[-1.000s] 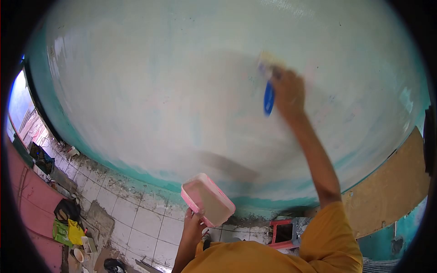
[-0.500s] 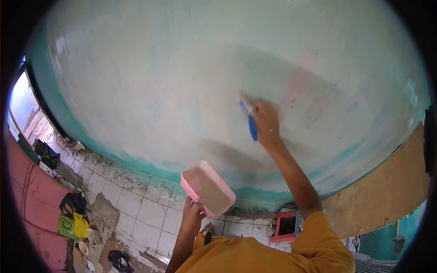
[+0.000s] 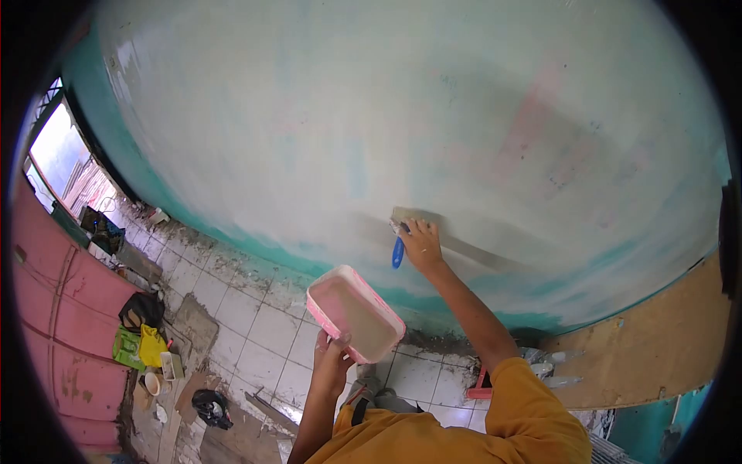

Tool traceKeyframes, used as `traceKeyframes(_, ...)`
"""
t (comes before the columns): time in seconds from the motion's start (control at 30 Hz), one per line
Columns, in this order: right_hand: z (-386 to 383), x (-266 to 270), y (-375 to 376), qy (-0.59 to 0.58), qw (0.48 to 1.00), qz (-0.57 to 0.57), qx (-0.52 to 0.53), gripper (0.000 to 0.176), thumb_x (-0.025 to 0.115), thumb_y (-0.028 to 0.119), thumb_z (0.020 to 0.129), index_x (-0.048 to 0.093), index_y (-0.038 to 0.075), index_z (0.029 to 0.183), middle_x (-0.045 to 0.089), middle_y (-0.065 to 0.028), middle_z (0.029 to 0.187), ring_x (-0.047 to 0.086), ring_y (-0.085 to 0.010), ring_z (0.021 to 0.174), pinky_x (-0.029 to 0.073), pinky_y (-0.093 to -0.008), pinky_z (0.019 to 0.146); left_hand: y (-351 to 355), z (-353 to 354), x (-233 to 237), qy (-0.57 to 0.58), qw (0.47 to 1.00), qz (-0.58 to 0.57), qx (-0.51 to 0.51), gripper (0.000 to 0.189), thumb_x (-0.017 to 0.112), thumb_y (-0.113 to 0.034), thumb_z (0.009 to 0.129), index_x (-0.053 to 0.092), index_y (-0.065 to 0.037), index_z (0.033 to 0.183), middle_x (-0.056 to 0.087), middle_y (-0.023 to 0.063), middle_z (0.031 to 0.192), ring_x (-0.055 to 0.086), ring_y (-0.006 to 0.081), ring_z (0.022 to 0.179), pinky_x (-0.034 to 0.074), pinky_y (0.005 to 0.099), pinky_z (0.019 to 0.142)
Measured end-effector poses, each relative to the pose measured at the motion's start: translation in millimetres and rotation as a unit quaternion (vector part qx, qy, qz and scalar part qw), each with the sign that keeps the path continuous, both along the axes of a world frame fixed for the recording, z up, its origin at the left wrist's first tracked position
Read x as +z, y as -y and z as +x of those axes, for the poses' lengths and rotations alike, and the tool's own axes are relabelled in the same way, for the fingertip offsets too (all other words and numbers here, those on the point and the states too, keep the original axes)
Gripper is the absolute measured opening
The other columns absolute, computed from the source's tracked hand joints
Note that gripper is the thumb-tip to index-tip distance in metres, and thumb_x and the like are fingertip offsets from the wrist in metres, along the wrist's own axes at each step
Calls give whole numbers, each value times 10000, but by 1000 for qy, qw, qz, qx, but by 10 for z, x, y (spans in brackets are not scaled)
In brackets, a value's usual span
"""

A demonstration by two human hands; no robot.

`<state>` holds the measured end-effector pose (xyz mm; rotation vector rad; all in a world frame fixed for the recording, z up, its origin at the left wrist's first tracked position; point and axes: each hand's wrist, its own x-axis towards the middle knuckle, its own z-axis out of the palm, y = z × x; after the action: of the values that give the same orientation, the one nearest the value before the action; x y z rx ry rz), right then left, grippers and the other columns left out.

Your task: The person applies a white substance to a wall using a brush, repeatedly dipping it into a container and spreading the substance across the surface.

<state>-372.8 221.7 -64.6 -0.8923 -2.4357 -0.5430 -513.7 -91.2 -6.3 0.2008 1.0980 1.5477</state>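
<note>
My right hand is closed around a paintbrush with a blue handle. Its head meets the wall, which carries an uneven whitish coat over turquoise, with faint pink patches. Below and to the left, my left hand grips the near edge of a pink rectangular plastic tub, thumb over the rim. The tub is held tilted, and greyish-beige paint covers part of its inside. My fingers partly hide the brush's metal band.
Dirty white tiles run along the wall's foot. A red stool is partly hidden by my right arm, near plastic bottles. A brown board leans at right. Bags, including a yellow one, and a black bag lie at left.
My right hand has moved down and slightly left across the wall with the paintbrush. The tub stays in my left hand, nearly in place. The view has shifted slightly.
</note>
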Motion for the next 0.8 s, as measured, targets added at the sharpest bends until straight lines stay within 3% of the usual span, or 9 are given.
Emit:
traceKeyframes(0.1, 94, -92, 248, -126, 982, -132, 46, 444, 600, 64, 817, 618, 152, 1252, 611, -67, 1105, 582, -261, 979, 445, -413, 791, 45, -2, 3, -39, 999, -17, -10, 733, 676, -343, 810, 343, -55, 1396, 516, 106, 1266, 569, 247, 1077, 511, 410, 853)
traceKeyframes(0.2, 171, -52, 520, -321, 932, -147, 78, 371, 586, 35, 867, 623, 112, 1228, 635, -93, 1033, 612, -273, 902, 480, -378, 767, 36, 1, 53, -60, 998, 12, -9, 758, 689, -379, 815, 335, -58, 1404, 517, 92, 1267, 557, 227, 1087, 481, 398, 859)
traceKeyframes(0.23, 190, 53, 644, -318, 932, -159, 76, 371, 586, 35, 867, 623, 112, 1228, 635, -93, 1033, 612, -273, 902, 480, -378, 767, 18, -3, 68, -57, 998, 0, -7, 758, 689, -379, 815, 335, -58, 1404, 517, 92, 1267, 557, 227, 1087, 481, 398, 859)
traceKeyframes(0.3, 257, 397, 988, -468, 812, -348, 25, 252, 590, 50, 924, 624, 37, 1173, 656, -90, 994, 622, -188, 866, 492, -325, 769, 9, 14, 77, -75, 997, 24, -7, 760, 698, -365, 814, 333, -57, 1405, 511, 98, 1275, 560, 218, 1077, 493, 381, 844)
traceKeyframes(0.33, 292, 600, 1194, -464, 809, -360, 22, 252, 590, 50, 924, 624, 37, 1173, 656, -90, 994, 622, -188, 866, 492, -325, 769, 9, 36, 83, -71, 997, 12, -3, 760, 698, -365, 814, 333, -57, 1405, 511, 98, 1275, 560, 218, 1077, 493, 381, 844)
traceKeyframes(0.4, 351, 1040, 1543, -618, 652, -428, 103, 212, 632, 86, 935, 623, -17, 1120, 650, -73, 1037, 589, -89, 900, 477, -254, 785, -5, 106, 126, -89, 995, 49, 11, 752, 700, -326, 812, 327, -49, 1404, 507, 111, 1278, 569, 214, 1064, 510, 361, 820)
traceKeyframes(0.57, 577, 1233, 2158, -574, 664, -467, 110, 218, 676, 50, 896, 628, -27, 1094, 661, -58, 1002, 597, -71, 869, 486, -221, 751, 70, 297, 249, -107, 991, 80, 15, 745, 694, -276, 808, 317, -40, 1405, 505, 129, 1281, 579, 221, 1074, 526, 349, 812)
traceKeyframes(0.67, 615, 1151, 2305, -487, 763, -411, 107, 186, 730, 73, 828, 664, -7, 983, 654, -74, 837, 601, -103, 658, 474, -247, 585, 110, 369, 222, -109, 988, 105, -10, 721, 696, -226, 826, 305, -33, 1401, 490, 132, 1303, 553, 216, 1124, 519, 339, 834)
traceKeyframes(0.8, 646, 1179, 2423, -356, 853, -381, 36, 167, 720, 48, 833, 663, -30, 970, 658, -68, 748, 613, -111, 626, 469, -251, 562, 140, 441, 284, -103, 986, 134, -4, 687, 695, -142, 848, 294, -27, 1394, 474, 132, 1320, 521, 207, 1169, 514, 332, 859)
